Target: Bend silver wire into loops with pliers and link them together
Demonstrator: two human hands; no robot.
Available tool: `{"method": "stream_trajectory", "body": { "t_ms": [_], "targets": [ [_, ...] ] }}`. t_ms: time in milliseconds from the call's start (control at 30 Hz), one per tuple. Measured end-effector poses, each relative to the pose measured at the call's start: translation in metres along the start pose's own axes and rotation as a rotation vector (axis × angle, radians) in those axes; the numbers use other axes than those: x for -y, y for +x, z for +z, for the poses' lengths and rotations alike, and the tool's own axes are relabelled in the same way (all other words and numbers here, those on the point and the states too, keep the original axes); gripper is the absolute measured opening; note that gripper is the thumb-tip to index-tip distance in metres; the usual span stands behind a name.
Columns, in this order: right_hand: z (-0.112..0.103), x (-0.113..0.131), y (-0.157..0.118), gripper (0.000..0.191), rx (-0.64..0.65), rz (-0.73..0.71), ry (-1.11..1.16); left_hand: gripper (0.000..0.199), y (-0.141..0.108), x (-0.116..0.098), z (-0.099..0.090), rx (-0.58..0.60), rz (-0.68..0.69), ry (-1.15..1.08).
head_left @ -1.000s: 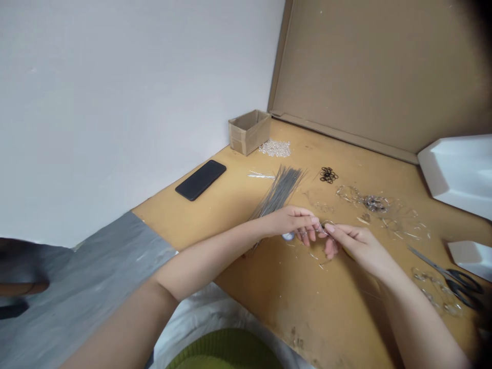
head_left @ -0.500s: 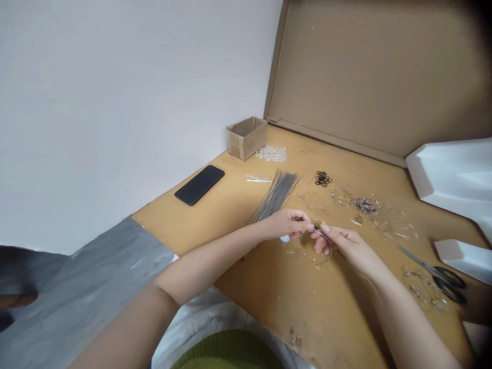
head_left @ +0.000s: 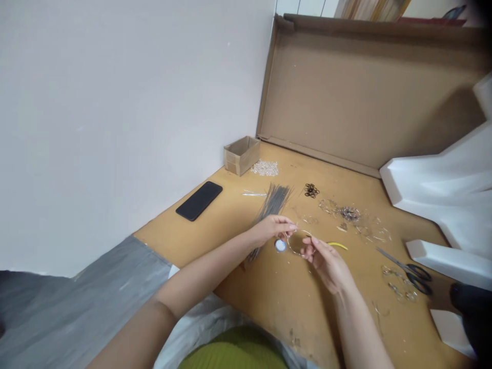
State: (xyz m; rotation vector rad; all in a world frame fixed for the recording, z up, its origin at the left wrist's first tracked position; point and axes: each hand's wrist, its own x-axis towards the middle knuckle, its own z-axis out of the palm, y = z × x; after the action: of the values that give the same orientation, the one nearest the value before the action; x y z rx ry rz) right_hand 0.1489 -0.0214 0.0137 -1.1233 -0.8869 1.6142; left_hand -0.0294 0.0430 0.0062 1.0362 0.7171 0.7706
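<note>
Tan wooden benchtop [head_left: 269, 312] at lower centre, and from here that thin wire ring [head_left: 299, 242] looks light and springy, best held at the rim, where my left hand [head_left: 272, 229] and right hand [head_left: 326, 262] both pinch narrow.

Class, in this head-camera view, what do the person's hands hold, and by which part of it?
The left hand pinches a wire ring at its left rim with the fingertips; the right hand grips the ring's lower right rim.

Soft, even indoor light, faint shadow beneath the right hand [head_left: 328, 264], darkened blurry corners.
</note>
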Motion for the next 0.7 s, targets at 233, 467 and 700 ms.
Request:
{"method": "stream_trajectory", "body": {
  "t_ms": [233, 467, 700],
  "targets": [
    [-0.005, -0.009, 0.005, 0.024, -0.029, -0.027, -0.055, 0.032, 0.002, 0.002, -0.016, 0.009, -0.032, -0.124],
    [-0.019, -0.016, 0.012, 0.022, -0.037, 0.047, 0.01, 0.033, 0.01, 0.005, -0.015, -0.061, -0.12, -0.226],
    [-0.022, -0.013, 0.015, 0.021, -0.081, 0.049, 0.015, 0.035, 0.014, 0.004, -0.015, -0.055, -0.196, -0.234]
  ]
}}
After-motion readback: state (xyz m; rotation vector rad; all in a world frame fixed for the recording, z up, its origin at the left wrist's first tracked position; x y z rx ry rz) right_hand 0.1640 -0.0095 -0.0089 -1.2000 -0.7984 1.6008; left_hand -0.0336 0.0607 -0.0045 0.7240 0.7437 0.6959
